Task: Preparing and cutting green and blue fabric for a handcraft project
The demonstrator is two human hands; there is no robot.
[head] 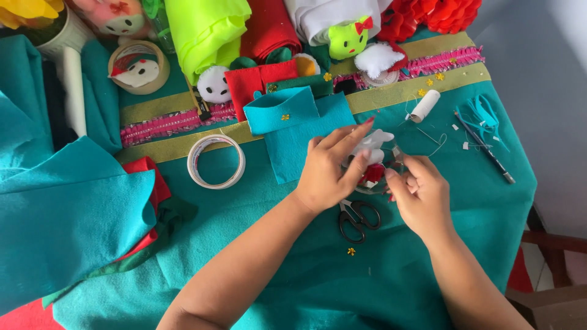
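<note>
Both hands meet over the middle of the teal-covered surface [367,287]. The left hand [327,171] has its fingers [354,135] curled around a small white and red felt piece [372,150], pinching its white top. The right hand [422,195] comes in from the right, its fingers [397,177] closed on the lower red edge of the same piece, so the piece sits between the two hands, just above the surface. What looks like a clear round rim shows around the piece, though it is too blurred to be sure of.

One pair of black scissors [359,220] lies just near of the hands, partly under the left wrist. Two rolls of tape are on the surface: a clear roll [197,164] to the left of the hands and a tan roll [160,68] at the far left. One teal felt pocket [293,131] lies just left of the left hand, touching it. One white spool of thread [425,106] sits far right of the hands, with one dark pen [487,150] beyond it, near the right edge. A heap of folded teal felt [67,214] fills the near left. Along the far edge lie bolts of lime [205,30], red [266,27] and white cloth [312,18], plus one lime stuffed face with a red bow [347,40].
</note>
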